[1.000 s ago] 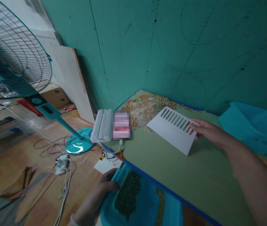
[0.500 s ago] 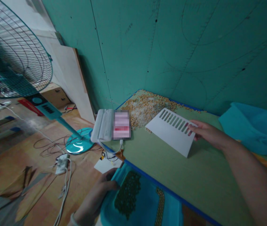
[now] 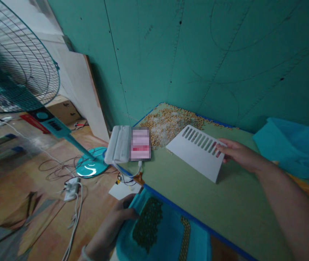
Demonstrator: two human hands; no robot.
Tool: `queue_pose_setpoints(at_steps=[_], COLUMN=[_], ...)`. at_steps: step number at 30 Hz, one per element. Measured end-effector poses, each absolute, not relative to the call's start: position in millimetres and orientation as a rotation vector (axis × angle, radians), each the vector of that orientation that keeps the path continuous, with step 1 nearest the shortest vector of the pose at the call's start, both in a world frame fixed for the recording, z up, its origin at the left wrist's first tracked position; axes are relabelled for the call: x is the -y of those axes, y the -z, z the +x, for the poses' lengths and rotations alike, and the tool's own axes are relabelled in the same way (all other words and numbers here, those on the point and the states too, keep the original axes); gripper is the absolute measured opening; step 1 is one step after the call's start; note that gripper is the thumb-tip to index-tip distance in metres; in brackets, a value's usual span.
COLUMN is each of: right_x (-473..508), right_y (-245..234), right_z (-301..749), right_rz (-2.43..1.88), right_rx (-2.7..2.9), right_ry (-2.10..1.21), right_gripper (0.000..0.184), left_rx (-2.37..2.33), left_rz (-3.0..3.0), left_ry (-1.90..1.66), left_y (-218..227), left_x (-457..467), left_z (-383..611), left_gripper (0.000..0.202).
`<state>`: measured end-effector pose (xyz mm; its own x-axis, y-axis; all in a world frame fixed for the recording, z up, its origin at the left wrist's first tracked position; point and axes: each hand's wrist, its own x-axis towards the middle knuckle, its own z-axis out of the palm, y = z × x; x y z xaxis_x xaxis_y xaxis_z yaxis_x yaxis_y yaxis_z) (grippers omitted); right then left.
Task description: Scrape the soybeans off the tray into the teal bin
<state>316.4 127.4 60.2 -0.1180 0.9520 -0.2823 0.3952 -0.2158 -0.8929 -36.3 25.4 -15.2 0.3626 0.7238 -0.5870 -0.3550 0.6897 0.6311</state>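
My right hand (image 3: 233,152) grips a white slotted sheet (image 3: 194,154) by its right end, fingers closed at the slots. The sheet leans over the green tabletop (image 3: 168,179). Beyond it, a heap of tan beans (image 3: 157,125) mixed with whitish translucent bits spreads over the table's far corner. My left hand (image 3: 126,214) is closed on the rim of a blue tub (image 3: 171,241), held just under the table's front edge. Inside the tub lie a dark green mass of small grains (image 3: 149,223) and a strip of tan beans (image 3: 185,239).
A white device (image 3: 118,145) and a phone with a blurred screen (image 3: 140,144) stand at the table's left edge, a cable attached. Left of it is a floor fan (image 3: 53,125), with a power strip (image 3: 72,189) and loose cords. Blue cloth (image 3: 293,148) lies at the right. A green wall (image 3: 198,54) borders the table.
My right hand has shifted the slotted sheet slightly to the left, toward the front. My left hand and the tub stay in place.
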Motion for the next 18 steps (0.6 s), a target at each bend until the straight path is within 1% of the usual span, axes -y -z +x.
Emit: queue_pose_setpoints(at_steps=[7,14,18], right_x=[-127.2,-125.3,-122.3], right_y=[-62.1,-64.3,-70.7], right_z=[320.9,326.3,321.6], right_rz=[-1.663,-1.663,-1.672], right_rx=[1.468,1.547,1.62], right_ry=[-1.198,-1.268,-1.219], right_gripper=[0.03,0.032,0.033], left_rx=[-1.019,-1.008,-1.02], left_rz=[0.451,0.46,0.469], left_ry=[-0.715,-0.709,-0.706], left_y=[15.5,17.9,20.8], left_x=[-26.1,-26.3,-26.7], left_z=[-36.7,-37.6,-38.1], left_gripper=[0.04,0.042,0.041])
